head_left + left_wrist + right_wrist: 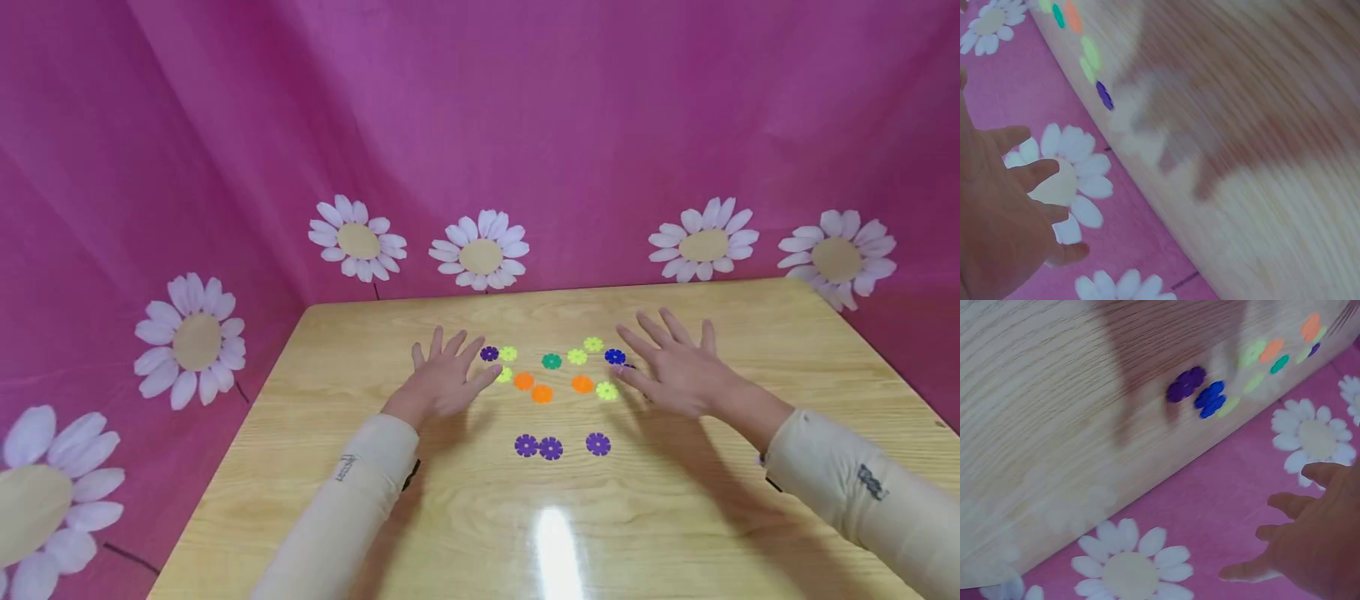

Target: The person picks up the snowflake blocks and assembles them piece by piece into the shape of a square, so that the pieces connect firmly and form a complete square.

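Both hands hover over the table with fingers spread, holding nothing. My left hand is left of a group of flat, notched flower-shaped discs, nearest a dark purple disc and a yellow-green disc. On the other side, my right hand is close to a blue disc; its thumb and fingers partly cover another purple disc, which shows fully in the right wrist view. Between the hands lie a green disc, orange discs and more yellow-green discs.
Nearer the front, three purple discs form a loose row on the wooden table. A magenta curtain printed with white daisies stands behind the table's far edge and along its left side. Light glares off the front of the tabletop.
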Demonstrator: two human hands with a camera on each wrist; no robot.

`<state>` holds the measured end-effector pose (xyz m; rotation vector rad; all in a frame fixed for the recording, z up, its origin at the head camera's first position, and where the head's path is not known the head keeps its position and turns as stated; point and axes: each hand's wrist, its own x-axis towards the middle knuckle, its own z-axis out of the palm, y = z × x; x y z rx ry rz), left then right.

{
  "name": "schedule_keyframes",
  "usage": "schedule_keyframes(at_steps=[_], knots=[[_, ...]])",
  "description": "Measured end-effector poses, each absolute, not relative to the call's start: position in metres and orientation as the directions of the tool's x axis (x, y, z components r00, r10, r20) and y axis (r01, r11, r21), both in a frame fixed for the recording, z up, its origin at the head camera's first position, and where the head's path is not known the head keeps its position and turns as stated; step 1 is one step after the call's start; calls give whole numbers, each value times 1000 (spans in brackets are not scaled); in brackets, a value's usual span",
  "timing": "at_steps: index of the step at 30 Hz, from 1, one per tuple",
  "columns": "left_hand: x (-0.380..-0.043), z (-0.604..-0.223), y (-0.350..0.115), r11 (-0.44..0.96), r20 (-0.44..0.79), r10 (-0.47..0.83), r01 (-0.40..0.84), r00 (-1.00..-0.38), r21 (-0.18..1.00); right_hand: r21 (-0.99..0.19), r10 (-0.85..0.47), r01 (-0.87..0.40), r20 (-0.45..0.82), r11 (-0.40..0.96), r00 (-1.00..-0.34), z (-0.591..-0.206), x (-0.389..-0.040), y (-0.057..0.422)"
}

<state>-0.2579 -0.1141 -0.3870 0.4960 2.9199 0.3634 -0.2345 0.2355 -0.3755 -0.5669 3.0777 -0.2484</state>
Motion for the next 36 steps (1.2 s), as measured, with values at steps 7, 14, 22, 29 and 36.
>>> schedule_keyframes(at_steps=[7, 14, 22, 29, 36], knots=[[-254, -390, -91, 826, -223, 522, 424, -823, 370, -145, -444, -445, 39, 884, -895, -383, -218, 221], [-251, -384, -77, 727, -274, 621, 410, -734, 551, -130, -575, -601, 190, 789, -796, -398, -208, 210], [-246, -394, -66, 719, -302, 632, 395, -714, 572, -120, -627, -654, 197, 747, -753, -412, -206, 204], [-245, -406, -61, 729, -282, 638, 443, -717, 522, -183, -620, -624, 85, 759, -780, -412, -203, 200], [-243, -410, -57, 740, -285, 635, 459, -718, 492, -212, -605, -605, 75, 767, -793, -418, -202, 198]])
